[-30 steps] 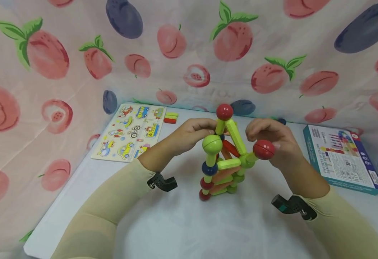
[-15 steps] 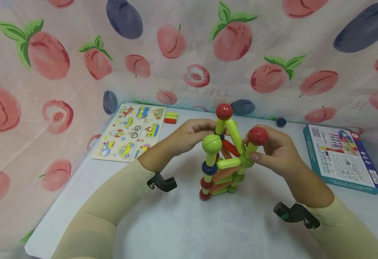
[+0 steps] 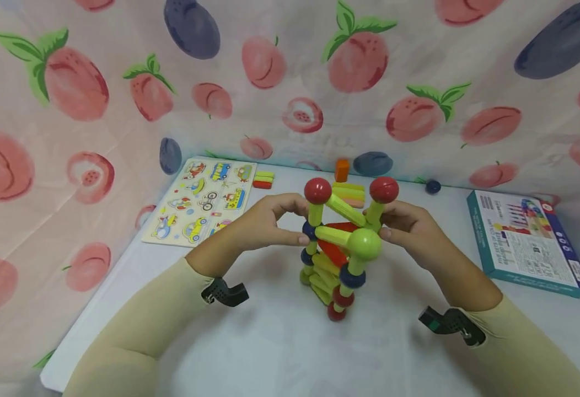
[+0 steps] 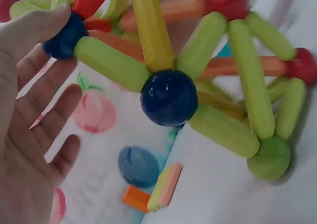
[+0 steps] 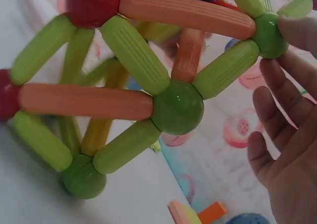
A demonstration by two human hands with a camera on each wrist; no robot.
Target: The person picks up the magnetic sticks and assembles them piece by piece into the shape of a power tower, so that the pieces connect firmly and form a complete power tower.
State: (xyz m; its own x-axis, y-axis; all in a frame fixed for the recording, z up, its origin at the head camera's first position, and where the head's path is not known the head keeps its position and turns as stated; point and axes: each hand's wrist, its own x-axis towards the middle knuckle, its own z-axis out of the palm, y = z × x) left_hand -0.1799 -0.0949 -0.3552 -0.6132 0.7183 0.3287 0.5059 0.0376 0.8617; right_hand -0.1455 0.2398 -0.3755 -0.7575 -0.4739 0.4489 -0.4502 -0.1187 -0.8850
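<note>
A tower of ball-and-stick building toy pieces (image 3: 332, 236) stands upright on the table between both hands. Red balls top two of its corners, and a light green ball (image 3: 364, 244) tops the near one. My left hand (image 3: 265, 226) pinches a dark blue ball (image 4: 67, 36) on the left side between thumb and fingers. On the other side, my right hand (image 3: 411, 229) holds a green ball (image 5: 271, 35) between thumb and index finger, its other fingers spread loosely. Lower joints of red, green and blue balls show in both wrist views. The tower's far side is partly hidden.
Behind the tower lie yellow and peach sticks (image 3: 348, 194) and an orange block (image 3: 342, 170). A picture puzzle board (image 3: 200, 201) lies left, with short sticks (image 3: 263, 180) beside it. A blue ball (image 3: 433, 187) and a toy box (image 3: 528, 242) are at right.
The tower has turned, bringing its light green top ball from left to right. My left hand has shifted left and nearer. My right hand first came onto the tower's right side.
</note>
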